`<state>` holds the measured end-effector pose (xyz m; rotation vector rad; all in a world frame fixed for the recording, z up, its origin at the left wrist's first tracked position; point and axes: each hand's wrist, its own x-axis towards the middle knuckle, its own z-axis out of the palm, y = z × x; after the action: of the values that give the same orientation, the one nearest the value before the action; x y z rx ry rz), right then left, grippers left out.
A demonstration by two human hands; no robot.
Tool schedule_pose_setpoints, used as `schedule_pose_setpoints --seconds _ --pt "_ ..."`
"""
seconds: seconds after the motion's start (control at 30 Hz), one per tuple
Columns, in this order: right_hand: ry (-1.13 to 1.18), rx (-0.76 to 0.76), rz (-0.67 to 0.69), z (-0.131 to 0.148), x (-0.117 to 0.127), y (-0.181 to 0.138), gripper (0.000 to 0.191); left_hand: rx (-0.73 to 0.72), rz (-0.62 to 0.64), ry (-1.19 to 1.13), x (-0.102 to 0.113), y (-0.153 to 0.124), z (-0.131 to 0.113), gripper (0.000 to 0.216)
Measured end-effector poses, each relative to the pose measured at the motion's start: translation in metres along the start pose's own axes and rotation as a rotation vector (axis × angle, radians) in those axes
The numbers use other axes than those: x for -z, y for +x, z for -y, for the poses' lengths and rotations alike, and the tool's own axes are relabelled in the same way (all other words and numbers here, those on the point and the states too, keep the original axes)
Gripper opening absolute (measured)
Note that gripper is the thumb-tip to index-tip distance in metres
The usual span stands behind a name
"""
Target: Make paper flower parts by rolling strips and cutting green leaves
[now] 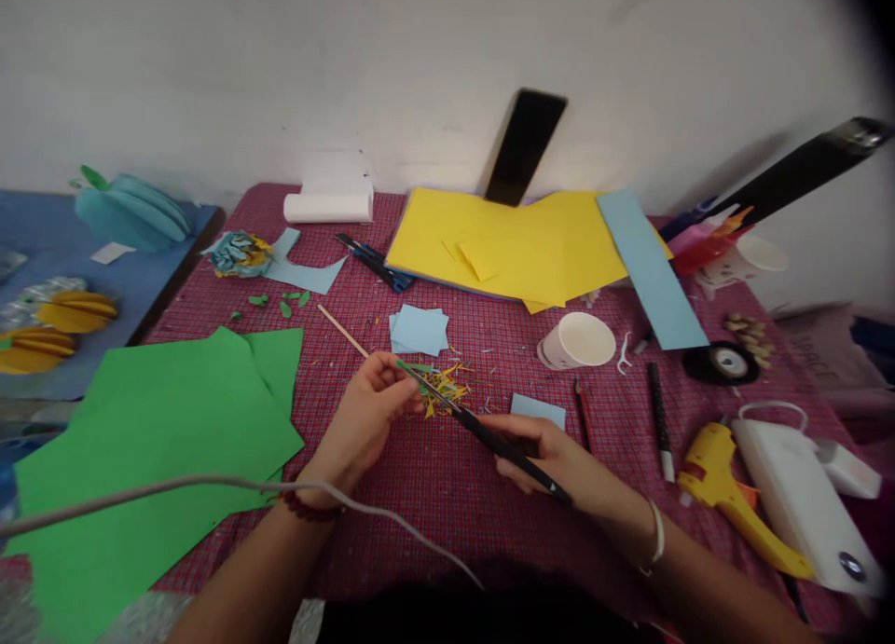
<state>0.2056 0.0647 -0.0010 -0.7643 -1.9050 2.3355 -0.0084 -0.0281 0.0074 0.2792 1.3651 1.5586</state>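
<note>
My left hand (374, 406) is closed in a pinch on a small strip of green paper (419, 367). A thin pale wooden stick (342, 330) runs out from behind its fingers toward the upper left; whether the hand grips it, I cannot tell. In my right hand (549, 448) are black-handled scissors (514, 456), their blades pointing at the left fingertips and touching or nearly touching the green strip. Just beneath the blades lies a pile of yellow and green paper snippets (447, 390). Small light blue paper squares (419, 331) lie beyond it.
Green sheets (160, 430) cover the left side, with a grey cable (244, 482) crossing in front. Yellow sheets (517, 239) and a leaning phone (527, 145) are at the back. On the right are a paper cup (577, 341), a yellow glue gun (741, 504) and a white power bank (797, 495).
</note>
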Motion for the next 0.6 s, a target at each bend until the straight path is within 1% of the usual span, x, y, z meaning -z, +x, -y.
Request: schedule_pose_setpoints --seconds 0.07,0.17,0.23,0.37,0.43,0.6 --pt "-0.003 0.007 -0.005 0.001 -0.001 0.000 0.051 0.053 0.053 0.006 0.000 0.000 0.001 0.019" --pt "0.002 0.008 -0.018 0.001 -0.001 -0.001 0.052 0.067 0.101 0.014 0.000 0.000 0.002 0.017" --pt "0.021 0.006 -0.022 -0.001 -0.001 -0.002 0.052 0.062 0.082 0.006 0.001 0.000 0.003 0.015" --pt "0.095 0.009 0.010 -0.007 0.001 -0.003 0.052 0.045 0.057 0.003 0.003 0.002 0.006 0.020" --pt "0.125 0.009 0.026 -0.009 0.002 -0.003 0.053 0.038 0.046 0.010 0.003 0.002 0.006 0.019" --pt "0.162 0.014 0.063 -0.007 0.002 -0.002 0.057 0.033 0.007 0.025 0.003 0.002 0.001 0.020"
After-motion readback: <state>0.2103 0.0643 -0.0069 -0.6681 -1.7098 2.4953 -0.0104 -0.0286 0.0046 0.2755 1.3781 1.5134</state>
